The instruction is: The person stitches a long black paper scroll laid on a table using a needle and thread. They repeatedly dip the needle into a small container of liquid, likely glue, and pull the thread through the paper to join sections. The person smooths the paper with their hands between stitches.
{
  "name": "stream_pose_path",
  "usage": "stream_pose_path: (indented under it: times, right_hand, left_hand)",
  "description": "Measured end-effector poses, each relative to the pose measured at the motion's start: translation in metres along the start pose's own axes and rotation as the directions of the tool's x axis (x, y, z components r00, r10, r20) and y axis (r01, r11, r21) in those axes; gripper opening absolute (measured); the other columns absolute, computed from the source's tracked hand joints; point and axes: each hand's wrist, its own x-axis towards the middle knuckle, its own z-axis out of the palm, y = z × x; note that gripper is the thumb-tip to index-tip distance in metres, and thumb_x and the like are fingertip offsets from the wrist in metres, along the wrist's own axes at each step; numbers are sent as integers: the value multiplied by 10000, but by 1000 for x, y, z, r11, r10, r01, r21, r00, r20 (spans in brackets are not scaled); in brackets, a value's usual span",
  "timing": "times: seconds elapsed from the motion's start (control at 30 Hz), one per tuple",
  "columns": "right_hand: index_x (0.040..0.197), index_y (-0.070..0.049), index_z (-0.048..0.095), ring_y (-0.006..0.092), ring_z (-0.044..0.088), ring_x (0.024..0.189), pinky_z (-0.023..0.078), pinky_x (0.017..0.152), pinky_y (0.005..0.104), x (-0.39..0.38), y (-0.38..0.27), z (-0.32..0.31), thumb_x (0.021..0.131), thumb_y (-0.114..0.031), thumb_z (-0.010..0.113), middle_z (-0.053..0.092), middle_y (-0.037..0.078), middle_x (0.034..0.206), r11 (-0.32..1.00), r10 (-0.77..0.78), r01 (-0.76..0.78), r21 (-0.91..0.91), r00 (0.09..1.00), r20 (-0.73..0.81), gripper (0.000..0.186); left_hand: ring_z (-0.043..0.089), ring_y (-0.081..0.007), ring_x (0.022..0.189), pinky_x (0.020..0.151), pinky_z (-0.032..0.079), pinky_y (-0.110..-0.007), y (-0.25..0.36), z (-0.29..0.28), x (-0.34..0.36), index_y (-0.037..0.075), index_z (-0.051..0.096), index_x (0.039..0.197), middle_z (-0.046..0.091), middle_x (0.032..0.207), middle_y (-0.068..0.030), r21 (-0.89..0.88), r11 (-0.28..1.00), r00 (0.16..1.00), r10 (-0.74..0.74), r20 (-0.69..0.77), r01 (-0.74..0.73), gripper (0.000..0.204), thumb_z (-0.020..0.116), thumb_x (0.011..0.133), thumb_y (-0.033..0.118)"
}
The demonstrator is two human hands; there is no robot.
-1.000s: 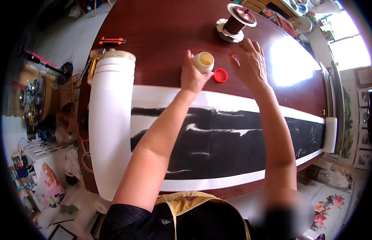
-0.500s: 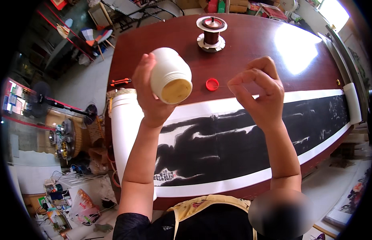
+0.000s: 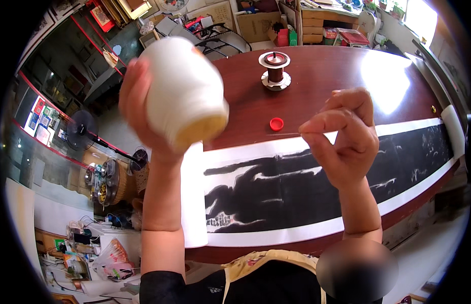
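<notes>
My left hand (image 3: 138, 109) grips a white plastic jar (image 3: 182, 91), raised in the air and tilted. The jar's uncapped mouth faces toward me, with a yellowish surface inside; motion smears it a little. To the right, my right hand (image 3: 347, 134) is held over the table with thumb and forefinger pinched together. A faint thin line shows left of those fingertips, but what they hold is too fine to make out. Between the hands, a red cap (image 3: 276, 124) lies on the table. Beneath my arms stretches a black-and-white scroll (image 3: 276, 202) with white borders.
The dark red table (image 3: 326, 81) carries a reel (image 3: 275, 73) of dark winding with white flanges. White rolls finish the scroll at left (image 3: 193, 202) and right (image 3: 450, 129). A black fan (image 3: 83, 129) stands off to the left, and a folding chair (image 3: 220, 38) beyond the table.
The jar has gone up and left with my left hand and looks larger. My right hand sits slightly lower and further right, still pinched. The whole view has tilted upward.
</notes>
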Motion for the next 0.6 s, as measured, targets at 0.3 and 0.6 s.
stream_pose_path:
  times: [0.3,0.6]
  right_hand:
    - [870,-219,814,174,567,935,463,812,319,11,-40,0,642,-184,879,624,-5,970,872,-383,321,-371,918,-106,239]
    - [1013,-171,730,72,548,1143,392,978,310,31,-45,51,727,-138,742,667,-145,1121,761,-584,374,-530,751,-309,289]
  left_hand:
    - [561,-320,1278,1086,477,-428,24,-16,35,-3,448,1426,558,1400,-160,-19,1000,999,-3,-49,2,967,984,657,235]
    - [581,-303,1203,1022,488,-409,46,-16,34,-9,553,1325,642,1294,-128,142,989,998,51,-38,-45,755,858,811,452]
